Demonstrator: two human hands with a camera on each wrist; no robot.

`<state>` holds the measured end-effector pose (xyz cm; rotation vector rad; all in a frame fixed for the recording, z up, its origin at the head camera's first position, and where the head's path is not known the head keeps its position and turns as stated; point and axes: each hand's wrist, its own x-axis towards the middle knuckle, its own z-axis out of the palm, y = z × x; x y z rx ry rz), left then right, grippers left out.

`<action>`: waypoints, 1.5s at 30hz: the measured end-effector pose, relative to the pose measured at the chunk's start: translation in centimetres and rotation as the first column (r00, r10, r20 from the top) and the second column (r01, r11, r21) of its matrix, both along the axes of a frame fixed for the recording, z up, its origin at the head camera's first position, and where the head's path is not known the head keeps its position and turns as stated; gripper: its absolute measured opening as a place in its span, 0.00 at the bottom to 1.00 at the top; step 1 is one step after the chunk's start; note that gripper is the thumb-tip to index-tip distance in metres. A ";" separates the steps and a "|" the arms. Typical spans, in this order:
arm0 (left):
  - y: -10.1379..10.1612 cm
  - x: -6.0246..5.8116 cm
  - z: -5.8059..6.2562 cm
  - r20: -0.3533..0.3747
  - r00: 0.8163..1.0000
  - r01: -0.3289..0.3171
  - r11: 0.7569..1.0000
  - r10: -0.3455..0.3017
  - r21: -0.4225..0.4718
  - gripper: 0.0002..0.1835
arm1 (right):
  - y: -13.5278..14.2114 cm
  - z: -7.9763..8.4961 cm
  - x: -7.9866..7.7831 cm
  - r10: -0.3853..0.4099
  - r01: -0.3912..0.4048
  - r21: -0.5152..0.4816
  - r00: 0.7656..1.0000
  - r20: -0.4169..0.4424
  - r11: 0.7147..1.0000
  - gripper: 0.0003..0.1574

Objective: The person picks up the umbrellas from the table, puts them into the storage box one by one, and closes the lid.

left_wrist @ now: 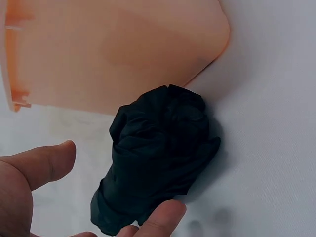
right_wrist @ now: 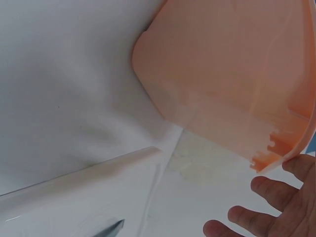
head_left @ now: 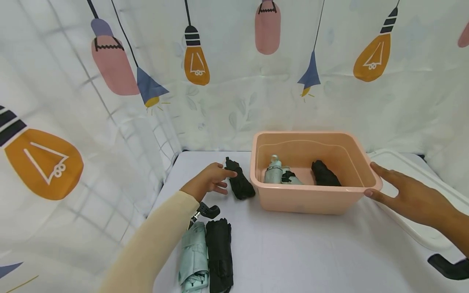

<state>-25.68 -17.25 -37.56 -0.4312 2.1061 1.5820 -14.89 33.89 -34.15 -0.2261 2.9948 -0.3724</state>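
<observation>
Here, in the head view, a black bundle (head_left: 240,180) lies at nine o'clock from the peach bin (head_left: 300,202); the left hand (head_left: 210,181) is beside it, the right hand (head_left: 414,196) touching the bin's three o'clock side. Left wrist view: thumb and fingers apart. Right wrist view: fingers straight, one against the bin.

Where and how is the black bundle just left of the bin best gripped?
Around the black bundle at mid-length, I'd judge, with the left hand coming from its left: it is long and narrow, and the bin crowds its right side.
</observation>
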 end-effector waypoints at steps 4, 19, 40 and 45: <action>0.2 -0.2 -0.2 0.016 1.000 -0.013 1.000 0.012 0.025 0.51 | 0.1 -0.1 0.1 0.004 -0.004 -0.002 1.000 -0.005 1.000 0.63; 1.1 -1.1 -2.1 0.028 0.998 -0.058 0.993 0.055 0.098 0.56 | 0.2 -0.3 0.1 -0.010 0.010 0.005 1.000 -0.002 1.000 0.64; 1.2 -1.4 -3.0 0.013 0.998 -0.067 0.997 0.066 0.044 0.55 | 0.2 -0.3 0.1 0.006 -0.006 -0.009 1.000 0.000 1.000 0.63; 0.5 -1.6 -3.1 0.042 0.997 -0.066 0.995 0.063 0.077 0.51 | 0.2 -0.3 0.0 0.001 -0.001 -0.005 1.000 0.002 1.000 0.63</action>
